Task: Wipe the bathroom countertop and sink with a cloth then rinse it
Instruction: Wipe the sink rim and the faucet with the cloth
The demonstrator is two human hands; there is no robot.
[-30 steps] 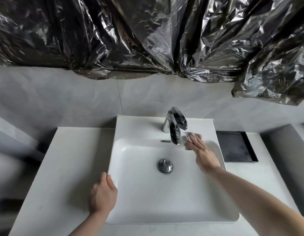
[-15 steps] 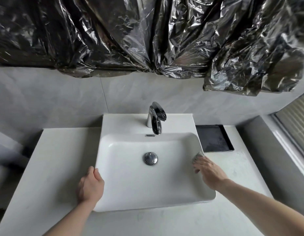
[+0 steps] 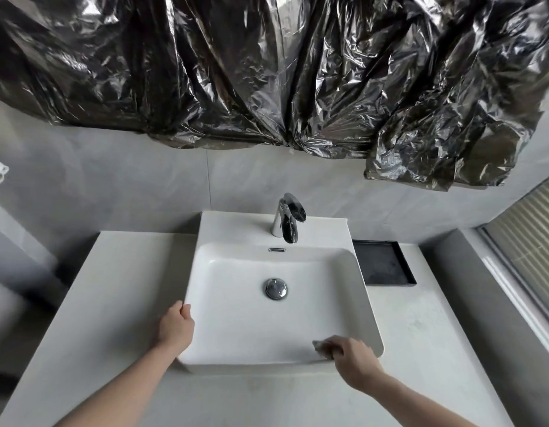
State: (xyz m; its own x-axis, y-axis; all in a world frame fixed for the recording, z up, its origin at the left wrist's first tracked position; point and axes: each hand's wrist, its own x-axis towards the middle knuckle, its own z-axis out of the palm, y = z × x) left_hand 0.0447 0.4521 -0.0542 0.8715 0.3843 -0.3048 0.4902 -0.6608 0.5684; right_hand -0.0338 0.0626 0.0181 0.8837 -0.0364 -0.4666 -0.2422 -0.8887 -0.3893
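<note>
Left hand (image 3: pixel 175 326) rests on the table (image 3: pixel 113 288), its grip curled and closed on the left rim of the white sink (image 3: pixel 205 303). Mid-frame: chrome drain plug (image 3: pixel 275 288) in the basin floor, chrome faucet (image 3: pixel 287 218) on the back ledge with an overflow slot below it, crinkled black plastic sheet (image 3: pixel 267 63) hanging across the wall above. Right hand (image 3: pixel 355 362) sits at the sink's near-right corner, grip closed on a small grey cloth (image 3: pixel 319 345) pressed against the inner front wall of the sink; black tray (image 3: pixel 382 262) sits on the table just beside the sink's right edge.
</note>
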